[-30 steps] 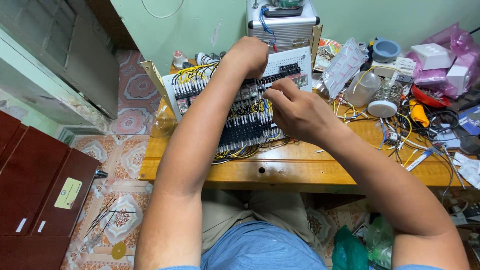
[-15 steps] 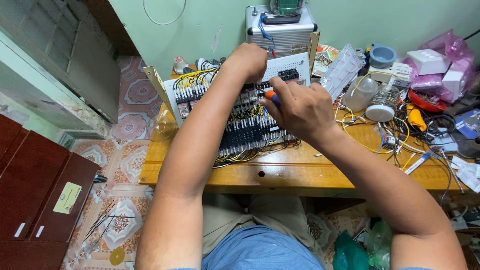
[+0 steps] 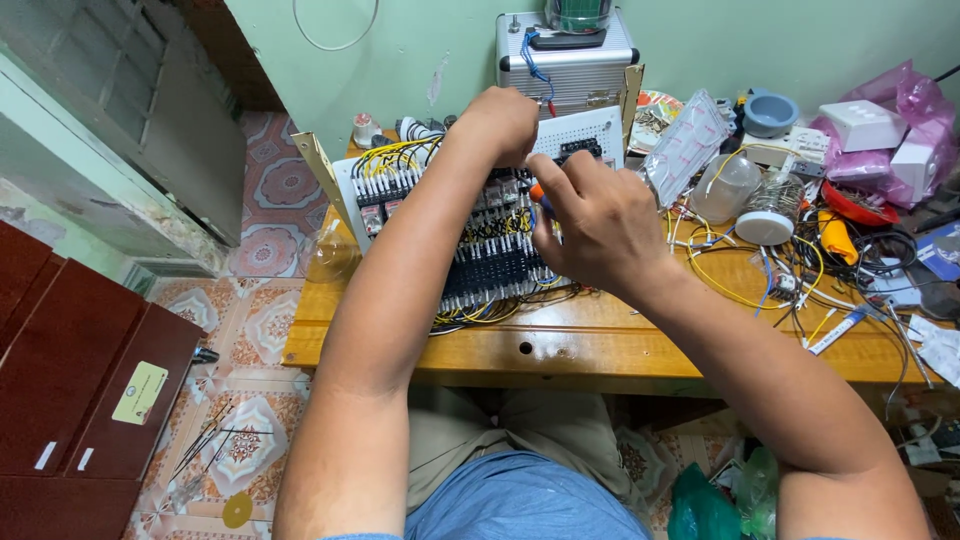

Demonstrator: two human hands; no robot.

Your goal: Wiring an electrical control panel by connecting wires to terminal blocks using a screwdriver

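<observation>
A white control panel [image 3: 590,130] crowded with black terminal blocks and yellow and black wires [image 3: 490,265] lies on the wooden table [image 3: 590,345]. My left hand [image 3: 500,120] rests as a closed fist on the upper part of the panel; what it grips is hidden. My right hand [image 3: 590,225] is closed around a screwdriver with an orange and blue handle [image 3: 540,197], its tip down among the terminals just below my left hand.
A metal case [image 3: 570,65] stands behind the panel against the green wall. To the right lie a clear plastic jar [image 3: 725,185], a solder spool [image 3: 770,215], loose cables, white boxes and pink bags [image 3: 900,130]. Brown cabinets [image 3: 70,380] stand on the tiled floor at left.
My right hand has shifted slightly up and left on the panel with the screwdriver. My left fist has stayed on the panel's upper part.
</observation>
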